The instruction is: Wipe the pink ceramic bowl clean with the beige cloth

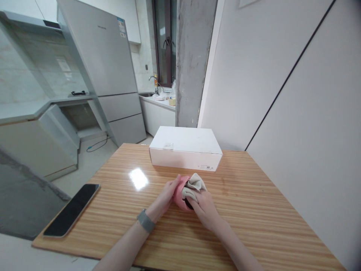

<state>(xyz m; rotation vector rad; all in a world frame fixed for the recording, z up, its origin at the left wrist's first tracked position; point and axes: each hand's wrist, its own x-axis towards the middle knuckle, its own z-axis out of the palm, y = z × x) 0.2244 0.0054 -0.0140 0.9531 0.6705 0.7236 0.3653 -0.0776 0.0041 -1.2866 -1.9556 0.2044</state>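
My left hand is closed on the side of a pink, rounded, hollow thing. Its dark opening faces right, toward my other hand; its exact kind cannot be made out. A light grey-beige cloth is bunched at that opening, partly inside and partly sticking out at the top. My right hand grips the cloth, with its fingertips at the mouth of the pink thing and partly hidden. Both hands are just above the wooden table, near its middle.
A closed white box lies beyond my hands at the table's far side. A dark-screened phone rests near the left edge. A white wall borders the right side. Behind are a fridge, a concrete column and a sink.
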